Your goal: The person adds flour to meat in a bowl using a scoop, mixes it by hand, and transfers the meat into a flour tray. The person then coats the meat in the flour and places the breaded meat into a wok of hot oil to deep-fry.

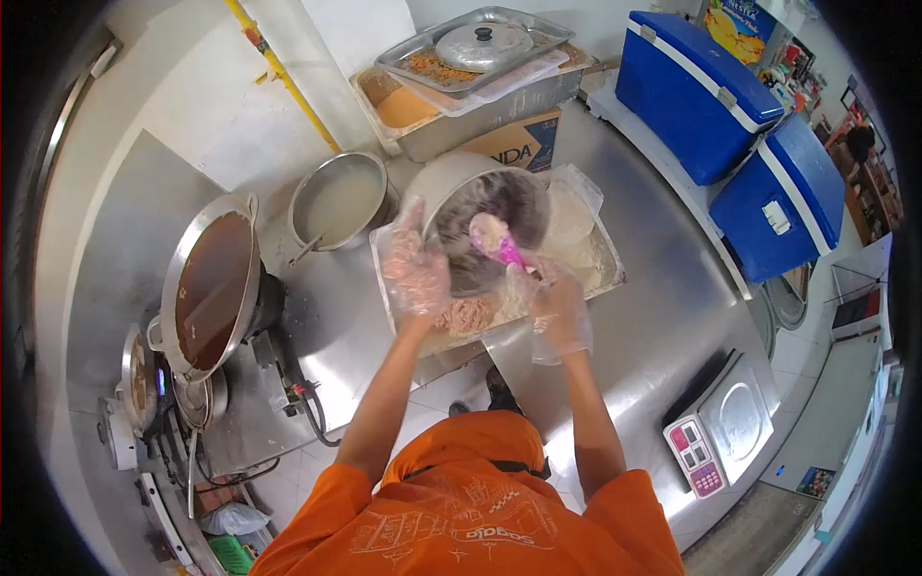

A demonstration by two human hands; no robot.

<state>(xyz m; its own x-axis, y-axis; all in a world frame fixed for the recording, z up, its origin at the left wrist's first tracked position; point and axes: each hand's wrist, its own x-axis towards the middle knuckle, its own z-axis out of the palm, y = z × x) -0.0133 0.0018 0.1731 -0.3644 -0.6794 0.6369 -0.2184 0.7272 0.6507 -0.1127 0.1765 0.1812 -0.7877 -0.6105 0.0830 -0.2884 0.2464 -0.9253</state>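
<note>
Fingers, bowl and spoon, seen from above. The left hand (418, 276), in a clear glove, lies at the near side of a metal bowl (440, 197), its fingers extended and slightly apart; whether they bear on the rim cannot be told through the blur. The gloved right hand (560, 309) has its fingers closed together on the pink handle of a spoon (509, 252), whose pale, coated head lies over the bowl's mouth. The bowl, its interior blurred, appears tilted towards the wearer above a shallow tray (381, 274), in which white powder (574, 252) lies to the right and pinkish, raw-looking pieces (467, 315) at the near edge. Beyond the bowl stands a cardboard box (540, 137); to its left, on the steel counter (663, 288), a pot (383, 208) contains cloudy liquid, and farther left is a wide pan (175, 298) of dark liquid. Likely faults: a slack left-hand hold could let the bowl slip or tip further, shedding its contents over the tray's edge; loose, slippery glove film could let the handle turn in the fingers; and a knock of the spoon against the rim could scatter its coating.
</note>
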